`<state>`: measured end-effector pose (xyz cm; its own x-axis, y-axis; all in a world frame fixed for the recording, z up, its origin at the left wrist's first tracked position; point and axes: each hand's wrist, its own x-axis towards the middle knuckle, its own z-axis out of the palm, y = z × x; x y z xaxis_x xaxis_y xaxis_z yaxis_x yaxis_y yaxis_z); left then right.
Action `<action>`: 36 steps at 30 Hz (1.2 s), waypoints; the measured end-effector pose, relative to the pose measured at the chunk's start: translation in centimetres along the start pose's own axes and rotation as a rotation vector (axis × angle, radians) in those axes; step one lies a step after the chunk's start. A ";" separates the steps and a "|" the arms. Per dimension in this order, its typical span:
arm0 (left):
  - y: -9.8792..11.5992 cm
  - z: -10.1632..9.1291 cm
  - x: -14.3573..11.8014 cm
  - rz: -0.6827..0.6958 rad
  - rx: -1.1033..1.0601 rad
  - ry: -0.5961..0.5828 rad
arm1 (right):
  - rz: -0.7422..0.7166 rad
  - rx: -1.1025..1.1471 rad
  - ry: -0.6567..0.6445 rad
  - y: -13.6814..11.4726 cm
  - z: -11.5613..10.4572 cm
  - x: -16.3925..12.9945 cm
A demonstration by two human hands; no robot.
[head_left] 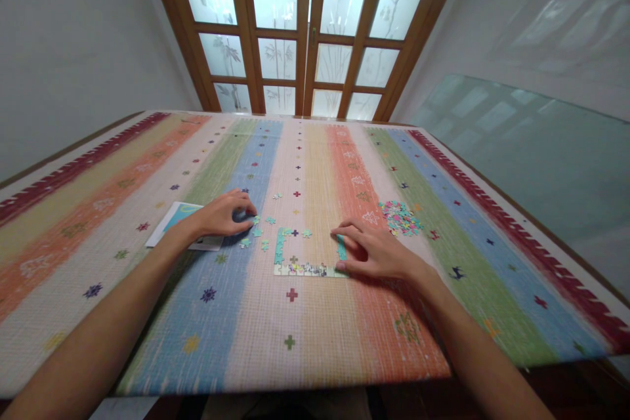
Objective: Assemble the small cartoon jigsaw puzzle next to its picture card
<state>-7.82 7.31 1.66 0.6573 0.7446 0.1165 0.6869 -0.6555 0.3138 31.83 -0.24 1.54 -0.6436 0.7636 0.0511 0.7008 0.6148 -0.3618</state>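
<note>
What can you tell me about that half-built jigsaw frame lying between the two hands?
The jigsaw frame is a partly joined border of small, flat pieces that look like cardboard, lying flat on the striped tablecloth. A bottom row of pale, multicoloured pieces meets a teal left side that turns along the top; the middle is unfilled. The right hand rests on its right end, by a short teal strip. Loose teal pieces lie to its left.

Landmark: partly built puzzle frame [302, 256], on the table [315, 348] near its middle | right hand [377, 252]: touching the frame's right end | left hand [224, 213]: left of frame, over loose pieces [258, 233] | booklet, possibly [180, 223]: farther left, partly under that hand | piece heap [399, 217]: right and behind | door [308, 29]: far behind
</note>
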 end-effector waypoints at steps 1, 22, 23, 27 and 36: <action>0.0 0.0 0.0 0.007 -0.007 0.003 | -0.001 -0.001 0.000 0.0 0.0 0.0; 0.3 0.8 0.3 0.040 0.064 0.063 | -0.007 0.001 0.014 0.0 0.0 0.0; 0.3 0.9 0.3 0.046 0.067 0.067 | -0.007 0.000 0.014 0.0 0.0 0.0; 0.2 0.9 0.3 0.062 0.073 0.075 | 0.004 -0.003 0.007 -0.1 -0.1 0.0; -0.2 0.8 0.2 0.032 0.074 0.066 | 0.007 0.011 0.000 -0.2 -0.1 -0.1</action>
<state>-7.59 7.47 0.90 0.6594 0.7280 0.1877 0.6884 -0.6850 0.2384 31.78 -0.36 1.71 -0.6383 0.7682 0.0486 0.7022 0.6070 -0.3720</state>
